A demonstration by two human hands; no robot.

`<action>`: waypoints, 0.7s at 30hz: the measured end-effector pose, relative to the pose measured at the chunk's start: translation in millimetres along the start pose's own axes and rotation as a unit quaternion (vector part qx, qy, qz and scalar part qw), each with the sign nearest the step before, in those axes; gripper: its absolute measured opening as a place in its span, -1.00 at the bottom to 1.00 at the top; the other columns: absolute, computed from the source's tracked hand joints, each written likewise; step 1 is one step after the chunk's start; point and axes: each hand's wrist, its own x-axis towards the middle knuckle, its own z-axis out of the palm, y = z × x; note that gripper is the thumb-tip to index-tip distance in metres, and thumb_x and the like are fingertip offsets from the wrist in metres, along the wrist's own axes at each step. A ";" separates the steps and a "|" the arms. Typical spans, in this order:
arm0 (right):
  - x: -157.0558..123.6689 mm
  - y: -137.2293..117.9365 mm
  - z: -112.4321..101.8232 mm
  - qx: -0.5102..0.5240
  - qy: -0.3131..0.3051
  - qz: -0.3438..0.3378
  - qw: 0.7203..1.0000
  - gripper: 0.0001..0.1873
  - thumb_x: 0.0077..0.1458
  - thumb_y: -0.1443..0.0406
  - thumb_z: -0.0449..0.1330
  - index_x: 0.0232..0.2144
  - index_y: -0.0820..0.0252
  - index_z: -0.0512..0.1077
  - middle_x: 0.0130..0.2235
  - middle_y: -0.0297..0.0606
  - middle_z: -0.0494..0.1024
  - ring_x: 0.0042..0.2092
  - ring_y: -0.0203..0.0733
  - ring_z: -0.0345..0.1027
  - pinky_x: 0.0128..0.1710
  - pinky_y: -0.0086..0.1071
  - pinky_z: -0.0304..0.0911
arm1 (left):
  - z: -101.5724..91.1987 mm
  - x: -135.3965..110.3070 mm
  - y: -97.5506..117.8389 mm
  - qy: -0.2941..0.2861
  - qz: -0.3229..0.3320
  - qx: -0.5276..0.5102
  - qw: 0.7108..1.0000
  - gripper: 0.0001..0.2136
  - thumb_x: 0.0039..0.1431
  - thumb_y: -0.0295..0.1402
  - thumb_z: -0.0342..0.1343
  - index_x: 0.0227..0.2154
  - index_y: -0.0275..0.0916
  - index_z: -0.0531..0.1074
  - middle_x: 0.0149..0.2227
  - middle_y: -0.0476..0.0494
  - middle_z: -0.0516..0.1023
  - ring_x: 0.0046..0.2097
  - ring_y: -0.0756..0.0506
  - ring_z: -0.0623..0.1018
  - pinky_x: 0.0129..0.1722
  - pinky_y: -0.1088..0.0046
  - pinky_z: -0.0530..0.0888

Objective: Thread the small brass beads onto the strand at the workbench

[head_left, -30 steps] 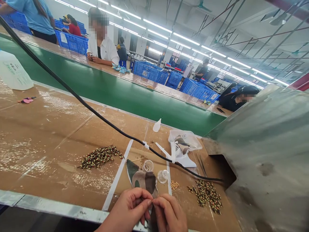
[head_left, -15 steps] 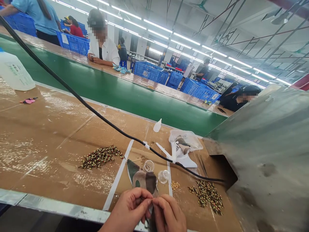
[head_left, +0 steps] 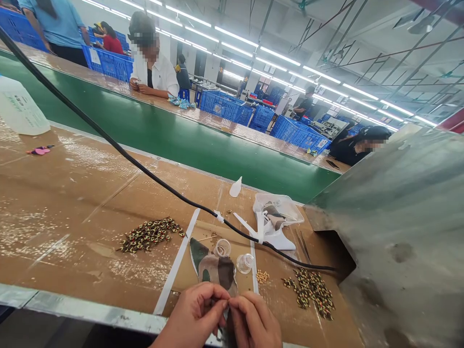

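My left hand (head_left: 201, 311) and my right hand (head_left: 253, 319) meet at the bench's front edge, thumbs and forefingers pinched tip to tip. Whatever sits between the fingertips is too small to make out. A camouflage cloth piece (head_left: 213, 268) in green, tan and brown lies under and just beyond my fingers. Two small clear plastic cups stand near it: one cup (head_left: 222, 248) by the cloth's upper edge, another cup (head_left: 245, 263) to its right. A little pile of tan beads (head_left: 262, 276) lies right of the cups.
Piles of small dark, patterned pieces lie left (head_left: 152, 234) and right (head_left: 313, 292). A black cable (head_left: 137, 166) crosses above the bench. Behind are a clear tray (head_left: 290, 210), a small white bottle (head_left: 236, 187) and a green conveyor belt (head_left: 174, 140). A metal housing (head_left: 406, 232) stands right; co-workers sit opposite.
My hands keep nearly the same pinch over the cloth. The view has shifted very slightly, and the person in blue at the far left has moved a little.
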 end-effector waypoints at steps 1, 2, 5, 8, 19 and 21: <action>-1.0 -0.1 1.0 -0.001 0.002 0.003 1.000 -0.79 0.23 0.25 0.02 -0.37 0.11 0.42 -0.43 -0.28 0.52 -0.44 -0.31 0.43 -0.42 -0.49 0.32 | -0.3 0.5 0.2 -0.006 -0.006 -0.007 1.000 -0.80 -0.03 -0.22 0.18 -0.51 -0.28 0.46 -0.66 0.05 0.42 -0.62 0.05 0.36 -0.61 0.54 0.30; -1.9 -0.4 2.1 -0.002 0.005 0.007 1.000 -0.79 0.24 0.26 0.01 -0.37 0.11 0.41 -0.42 -0.28 0.52 -0.44 -0.31 0.43 -0.42 -0.49 0.32 | -0.8 1.1 0.2 -0.011 -0.013 -0.016 1.000 -0.80 -0.04 -0.22 0.19 -0.51 -0.29 0.45 -0.67 0.04 0.43 -0.62 0.05 0.35 -0.61 0.54 0.30; -3.5 -1.8 4.8 -0.001 0.012 0.014 1.000 -0.80 0.24 0.27 0.01 -0.37 0.12 0.40 -0.42 -0.27 0.51 -0.44 -0.30 0.43 -0.42 -0.49 0.31 | -2.7 3.2 -0.7 -0.022 -0.031 -0.041 0.998 -0.79 -0.05 -0.22 0.19 -0.51 -0.29 0.44 -0.68 0.04 0.44 -0.64 0.06 0.34 -0.61 0.55 0.28; -2.4 -4.1 4.7 0.000 0.012 0.015 1.000 -0.82 0.23 0.29 0.02 -0.36 0.11 0.41 -0.42 -0.28 0.52 -0.42 -0.30 0.44 -0.40 -0.49 0.30 | -3.9 3.9 -1.9 -0.024 -0.040 -0.055 0.997 -0.79 -0.06 -0.22 0.20 -0.50 -0.29 0.43 -0.68 0.05 0.44 -0.63 0.06 0.35 -0.60 0.55 0.29; 3.8 -4.0 -1.8 -0.015 -0.011 -0.004 1.000 -0.83 0.22 0.29 0.03 -0.36 0.11 0.41 -0.41 -0.27 0.53 -0.43 -0.30 0.46 -0.43 -0.50 0.31 | -1.5 -0.8 -2.5 -0.005 -0.020 -0.030 0.999 -0.81 -0.03 -0.24 0.16 -0.50 -0.29 0.43 -0.67 0.06 0.41 -0.61 0.05 0.35 -0.60 0.55 0.30; 4.0 -2.4 -2.9 -0.012 -0.023 -0.010 1.000 -0.82 0.23 0.28 0.02 -0.35 0.11 0.42 -0.41 -0.28 0.53 -0.43 -0.31 0.46 -0.42 -0.51 0.32 | -1.3 -2.2 -3.3 0.002 -0.007 -0.014 1.000 -0.82 -0.01 -0.25 0.15 -0.50 -0.29 0.44 -0.65 0.04 0.42 -0.59 0.03 0.37 -0.58 0.54 0.32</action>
